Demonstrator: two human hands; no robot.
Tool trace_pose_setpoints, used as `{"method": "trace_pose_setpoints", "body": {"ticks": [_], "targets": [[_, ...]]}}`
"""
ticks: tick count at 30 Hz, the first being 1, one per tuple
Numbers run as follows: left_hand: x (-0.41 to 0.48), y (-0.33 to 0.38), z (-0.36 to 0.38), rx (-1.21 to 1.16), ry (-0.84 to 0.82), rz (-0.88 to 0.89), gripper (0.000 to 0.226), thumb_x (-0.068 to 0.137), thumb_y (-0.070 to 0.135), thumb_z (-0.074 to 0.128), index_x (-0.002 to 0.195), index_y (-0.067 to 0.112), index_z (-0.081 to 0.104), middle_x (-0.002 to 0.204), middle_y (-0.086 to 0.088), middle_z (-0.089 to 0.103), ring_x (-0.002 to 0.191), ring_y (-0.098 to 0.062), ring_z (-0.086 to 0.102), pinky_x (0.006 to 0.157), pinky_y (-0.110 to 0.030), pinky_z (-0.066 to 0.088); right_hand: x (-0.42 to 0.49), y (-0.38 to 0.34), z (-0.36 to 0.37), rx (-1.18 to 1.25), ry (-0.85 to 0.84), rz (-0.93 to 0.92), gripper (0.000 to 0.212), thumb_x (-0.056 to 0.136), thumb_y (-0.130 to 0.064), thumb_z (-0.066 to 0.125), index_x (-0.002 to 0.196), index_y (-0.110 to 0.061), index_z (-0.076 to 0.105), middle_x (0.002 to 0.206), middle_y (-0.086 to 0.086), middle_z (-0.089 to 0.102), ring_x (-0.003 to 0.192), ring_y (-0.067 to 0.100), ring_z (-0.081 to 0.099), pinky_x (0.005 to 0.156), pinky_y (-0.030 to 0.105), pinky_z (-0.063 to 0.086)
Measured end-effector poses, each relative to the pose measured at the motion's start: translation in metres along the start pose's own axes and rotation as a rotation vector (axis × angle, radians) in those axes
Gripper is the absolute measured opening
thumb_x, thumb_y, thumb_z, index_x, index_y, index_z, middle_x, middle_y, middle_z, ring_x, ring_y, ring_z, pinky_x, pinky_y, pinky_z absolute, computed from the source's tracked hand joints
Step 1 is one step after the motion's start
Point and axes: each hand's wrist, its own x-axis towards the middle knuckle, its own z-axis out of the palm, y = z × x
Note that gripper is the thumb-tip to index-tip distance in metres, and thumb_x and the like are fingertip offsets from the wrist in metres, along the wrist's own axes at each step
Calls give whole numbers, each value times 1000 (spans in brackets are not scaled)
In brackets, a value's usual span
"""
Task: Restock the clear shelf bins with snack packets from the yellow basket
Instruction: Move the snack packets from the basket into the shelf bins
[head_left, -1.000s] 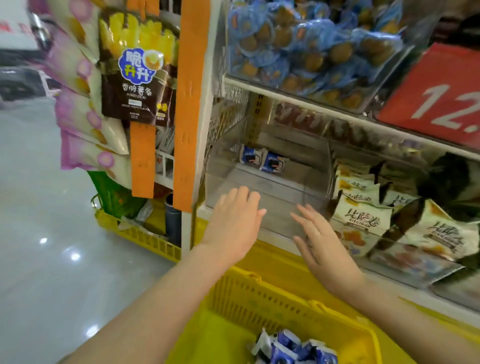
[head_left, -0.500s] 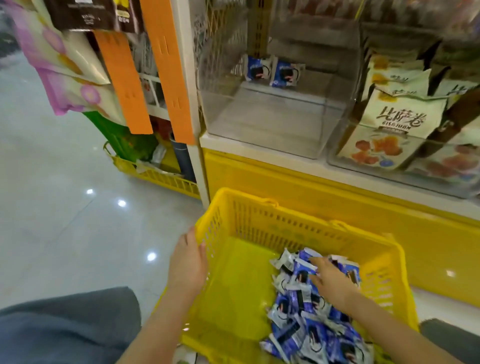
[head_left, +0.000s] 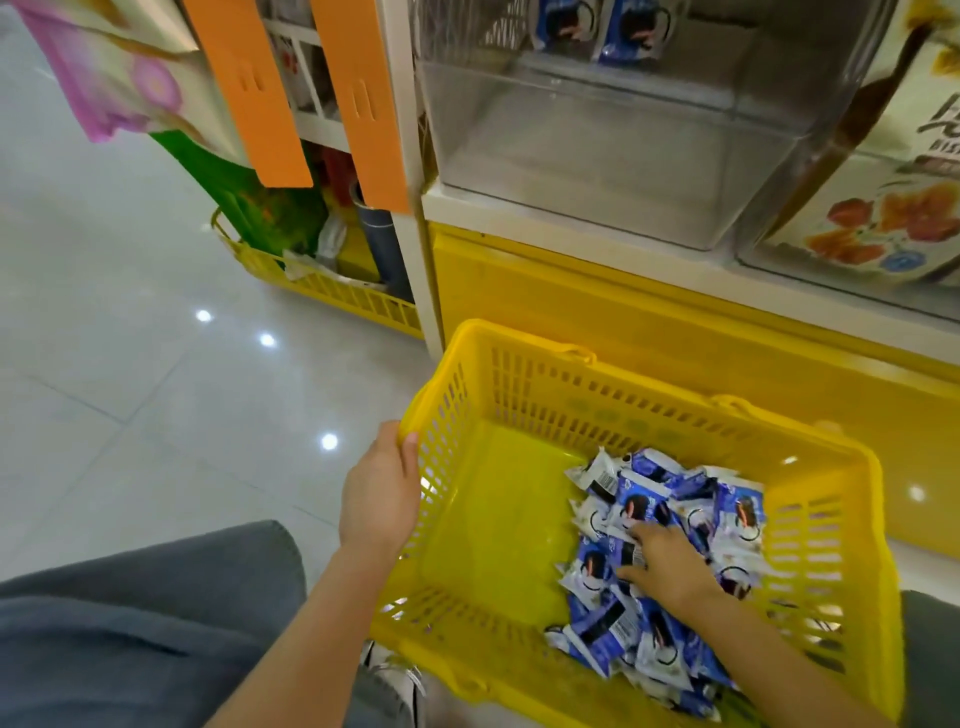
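Both hands have left the front of the clear bin (head_left: 597, 156) at twelve o'clock and dropped to the yellow basket (head_left: 545, 358) on the floor. The left hand (head_left: 382, 493) now clamps the basket's rim at nine o'clock, thumb hooked over it. The right hand (head_left: 670, 566) lies with fingers spread on the blue snack packets (head_left: 737, 514) heaped at four o'clock, gripping nothing yet. The bin holds only two packets (head_left: 569, 23) at its back, so a fresh handful looks due.

Bright overhead light, floor (head_left: 130, 364) glare, wide-angle bowing.
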Motion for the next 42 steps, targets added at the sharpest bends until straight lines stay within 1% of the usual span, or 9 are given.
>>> {"method": "trace_pose_setpoints", "body": {"ticks": [7,11,14,16,18,22,27,35,42], "targets": [[0,9,-4,-44,-67,-80,29,99,26,37,119,9,48,110,-19,60,101,-38,55,76,-39,39,-17,-4,-17,83,191,10,53,92,-39,56,137,-14,43,133,7,52,111,22,56,90,31,47],[-16,30,-4,-70,23,159,42,90,8,52,130,1,44,127,-19,48,119,-34,43,101,-40,32,-38,-22,-49,234,313,-106,46,87,-39,62,123,-12,54,125,8,59,103,23,60,85,33,47],[-45,52,9,-339,-308,175,48,91,20,56,135,7,40,135,-9,44,127,-22,40,103,-25,28,-62,-39,-70,341,321,-276,18,80,-41,69,86,-30,56,77,-4,62,69,8,59,59,17,40],[-63,64,19,-521,-658,96,55,87,27,63,134,14,40,134,0,44,125,-13,42,98,-18,32,-82,-51,-79,443,311,-340,26,75,-39,75,70,-37,49,60,-14,53,55,-4,52,53,13,37],[-76,69,27,-625,-839,118,39,81,23,71,116,21,52,113,5,58,103,-8,55,84,-17,43,-96,-58,-83,598,273,-388,19,75,-31,77,70,-34,58,65,-17,63,62,-8,58,61,13,45],[-85,71,31,-680,-821,160,21,77,16,75,88,25,60,77,15,65,71,1,60,68,-21,51,-111,-50,-80,864,239,-406,3,86,-16,66,87,-17,69,83,-9,73,78,2,67,72,16,51],[-84,68,26,-702,-756,92,22,79,15,73,91,27,59,89,14,67,75,6,65,65,-12,49,-98,1,-60,609,511,-97,16,92,-22,58,106,-15,64,102,-3,68,98,11,62,82,22,48],[-89,68,25,-695,-730,0,19,85,15,65,103,18,58,105,-5,68,94,-17,67,85,-41,54,-87,51,-3,137,-13,28,74,84,-50,61,144,-18,29,146,7,35,131,23,38,105,33,37],[-95,72,27,-615,-782,-19,20,88,17,62,108,12,60,107,-6,68,87,-21,69,81,-37,55,-84,42,3,-2,100,85,43,97,-30,48,136,-16,38,138,7,46,119,23,50,94,32,46]]}}
